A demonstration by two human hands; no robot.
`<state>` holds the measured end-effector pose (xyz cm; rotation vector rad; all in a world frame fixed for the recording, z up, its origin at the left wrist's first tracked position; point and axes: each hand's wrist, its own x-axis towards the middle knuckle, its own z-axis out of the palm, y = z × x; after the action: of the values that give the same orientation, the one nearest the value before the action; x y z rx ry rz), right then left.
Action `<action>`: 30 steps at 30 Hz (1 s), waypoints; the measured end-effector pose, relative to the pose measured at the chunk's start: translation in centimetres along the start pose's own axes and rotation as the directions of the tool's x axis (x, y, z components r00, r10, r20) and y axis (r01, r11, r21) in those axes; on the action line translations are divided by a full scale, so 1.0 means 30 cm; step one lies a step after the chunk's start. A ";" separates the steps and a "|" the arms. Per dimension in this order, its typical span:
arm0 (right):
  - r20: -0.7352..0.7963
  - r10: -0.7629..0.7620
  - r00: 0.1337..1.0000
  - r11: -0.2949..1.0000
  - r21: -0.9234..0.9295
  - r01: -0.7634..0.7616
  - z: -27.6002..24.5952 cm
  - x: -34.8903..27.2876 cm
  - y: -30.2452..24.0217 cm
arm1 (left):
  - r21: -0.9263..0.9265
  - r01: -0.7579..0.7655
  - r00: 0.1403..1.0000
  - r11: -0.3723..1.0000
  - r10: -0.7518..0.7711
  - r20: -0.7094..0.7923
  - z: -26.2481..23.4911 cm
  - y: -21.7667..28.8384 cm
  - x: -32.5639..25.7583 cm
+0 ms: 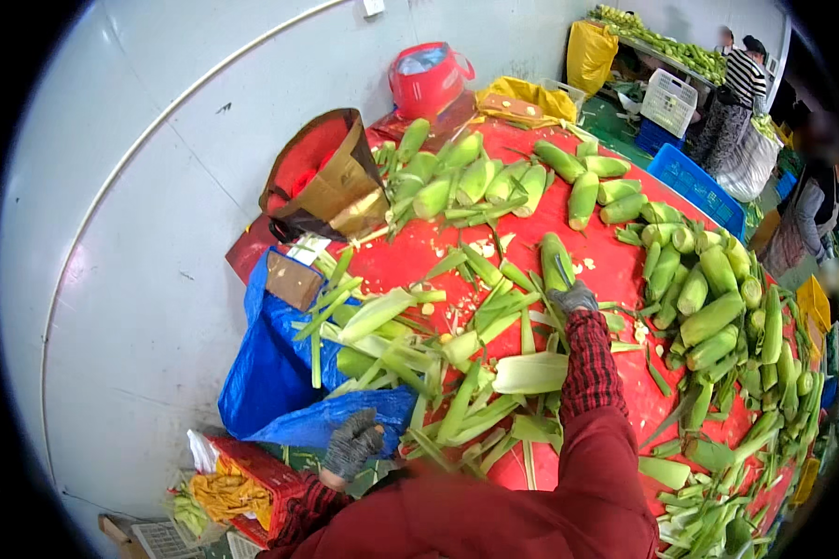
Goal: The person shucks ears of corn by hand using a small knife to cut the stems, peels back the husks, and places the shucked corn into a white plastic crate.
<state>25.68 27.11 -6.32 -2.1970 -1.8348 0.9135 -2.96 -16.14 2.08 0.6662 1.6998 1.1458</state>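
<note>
Left hand [351, 444] curled, empty, at table edge [522, 470] | right hand [571, 297] gripping corn cob [555, 262] mid-table among husks [457, 373]

Right hand [573, 298] – gloved fingers lie over the near end of a corn cob [556, 262], so the grip itself is hidden, and whether the left hand [351, 444] clasps the blue plastic sheet [280, 373] or only rests by it cannot be told. Red table [419, 256] surface mostly buried under husk leaves [480, 391]; its right side bends into the dark rim. People at far right [816, 200] blurred – their hands unreadable.
</note>
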 end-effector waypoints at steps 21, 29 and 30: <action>-0.143 -0.856 0.497 0.517 -0.206 0.831 -0.171 -1.106 0.032 | -0.707 0.480 0.801 0.520 0.069 0.595 0.498 0.194 0.279; 0.155 -0.842 0.517 0.365 -0.542 0.757 -0.141 -1.187 -0.070 | -0.655 0.581 0.641 0.482 0.224 0.734 0.450 0.089 0.278; 0.132 -0.872 0.472 0.339 -0.534 0.775 -0.101 -1.131 -0.045 | -0.657 0.620 0.693 0.428 0.093 0.715 0.426 0.099 0.258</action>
<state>23.63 -3.30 8.92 -0.9979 -2.8430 -0.0570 5.39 -3.54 0.20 0.0322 0.3747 1.1352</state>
